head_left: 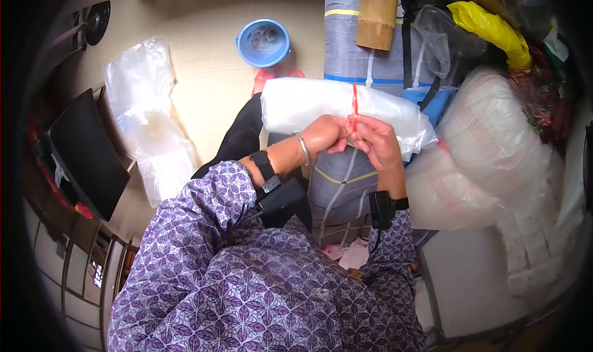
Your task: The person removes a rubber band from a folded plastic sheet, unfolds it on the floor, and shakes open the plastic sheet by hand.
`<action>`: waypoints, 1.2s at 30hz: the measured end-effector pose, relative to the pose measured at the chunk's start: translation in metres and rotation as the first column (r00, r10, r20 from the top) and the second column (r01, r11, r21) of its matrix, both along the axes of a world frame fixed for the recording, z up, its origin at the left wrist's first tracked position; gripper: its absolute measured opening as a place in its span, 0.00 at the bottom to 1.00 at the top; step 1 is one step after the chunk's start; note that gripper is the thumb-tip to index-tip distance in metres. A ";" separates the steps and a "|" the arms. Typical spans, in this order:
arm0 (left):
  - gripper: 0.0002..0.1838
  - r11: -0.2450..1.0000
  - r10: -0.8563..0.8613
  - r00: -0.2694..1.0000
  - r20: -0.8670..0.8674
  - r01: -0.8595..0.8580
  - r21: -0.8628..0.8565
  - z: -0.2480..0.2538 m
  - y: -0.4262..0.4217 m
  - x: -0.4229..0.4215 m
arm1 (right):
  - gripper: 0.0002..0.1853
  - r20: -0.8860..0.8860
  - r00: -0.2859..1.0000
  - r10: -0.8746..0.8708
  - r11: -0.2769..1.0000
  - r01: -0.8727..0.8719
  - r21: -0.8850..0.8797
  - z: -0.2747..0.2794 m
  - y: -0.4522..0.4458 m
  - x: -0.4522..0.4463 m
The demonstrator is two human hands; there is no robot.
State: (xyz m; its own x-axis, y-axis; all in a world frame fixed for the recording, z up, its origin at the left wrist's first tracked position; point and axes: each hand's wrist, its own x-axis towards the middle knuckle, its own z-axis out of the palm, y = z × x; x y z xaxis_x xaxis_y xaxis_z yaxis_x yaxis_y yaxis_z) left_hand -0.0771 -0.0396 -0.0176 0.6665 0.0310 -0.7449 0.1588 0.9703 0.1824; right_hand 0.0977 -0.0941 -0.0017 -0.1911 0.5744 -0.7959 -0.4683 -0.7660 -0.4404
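Observation:
A roll of white translucent plastic (309, 105) lies across my lap, resting partly on grey cushioned fabric. Around it runs a red string (354, 98), drawn tight enough to dent the plastic. My left hand (330, 134), with a bangle at its wrist, is closed at the string's near end, on the roll's front side. My right hand (378, 140) pinches the same spot between thumb and fingers, touching the left fingertips. The string's ends are mostly hidden inside the fingers, so I cannot tell whether a knot has formed.
A blue bucket (264, 43) stands on the floor ahead. Flattened plastic sheeting (148, 111) lies at left beside a black panel (86, 154). Large plastic sacks (482, 148) fill the right side. A bamboo piece (377, 18) and a yellow bag (491, 30) lie farther up.

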 end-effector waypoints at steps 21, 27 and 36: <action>0.03 0.211 0.070 0.922 -0.381 0.360 0.909 0.021 0.030 -0.001 | 0.05 0.988 0.044 -0.145 0.298 -0.951 0.086 0.027 0.093 0.015; 0.06 -0.100 -0.114 0.847 -0.519 0.510 0.854 0.018 0.030 -0.018 | 0.07 0.997 0.036 0.061 0.577 -0.816 -0.006 -0.023 0.066 0.015; 0.11 -0.189 -0.280 0.754 -0.594 0.563 0.805 -0.007 0.015 -0.041 | 0.07 0.989 0.101 0.105 0.720 -0.694 -0.006 -0.077 0.048 0.010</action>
State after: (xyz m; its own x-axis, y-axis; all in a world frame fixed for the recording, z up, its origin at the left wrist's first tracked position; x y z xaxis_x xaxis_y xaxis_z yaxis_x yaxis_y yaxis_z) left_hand -0.1182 -0.0243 -0.0249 0.7718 0.5084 -0.3820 0.6043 -0.3995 0.6893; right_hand 0.1079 -0.0459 -0.0783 0.1492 0.9396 -0.3082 0.7986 -0.2982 -0.5228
